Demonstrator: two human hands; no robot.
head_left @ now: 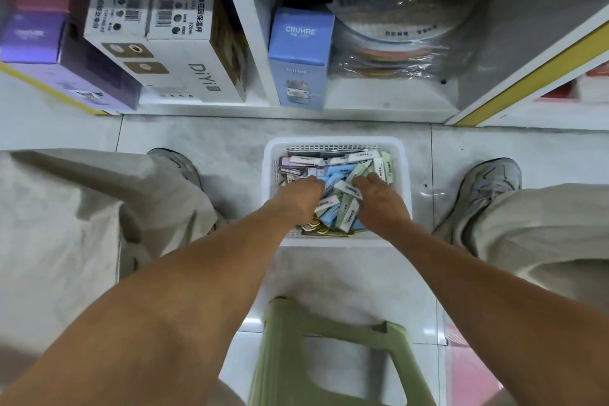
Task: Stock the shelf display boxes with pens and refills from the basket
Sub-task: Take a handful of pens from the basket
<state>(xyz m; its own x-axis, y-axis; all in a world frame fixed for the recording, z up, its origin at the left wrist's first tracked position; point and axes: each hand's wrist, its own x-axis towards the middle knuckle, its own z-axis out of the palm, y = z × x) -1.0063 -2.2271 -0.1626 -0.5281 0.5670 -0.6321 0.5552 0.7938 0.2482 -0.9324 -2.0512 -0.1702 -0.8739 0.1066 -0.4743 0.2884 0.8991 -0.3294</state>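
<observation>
Both hands were down in the white perforated plastic basket point(336, 145) on the floor: left hand point(304, 196) and right hand point(379, 198) buried among pastel refill packs point(342, 189), grips hidden. Loose packs might have spilled if I had lifted carelessly.

- The pale tiled floor point(197, 138) carries a white basket point(336, 142) at the centre.
- A green stool point(329, 339) stands at 6 o'clock.
- Two shoes stand at 9 point(178, 163) and 3 o'clock point(491, 181).

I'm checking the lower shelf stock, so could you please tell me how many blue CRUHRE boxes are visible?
1: a single blue CRUHRE box stands at the left end of the right-hand shelf bay, beside the plastic-wrapped round items. More could be hidden behind it.
</observation>
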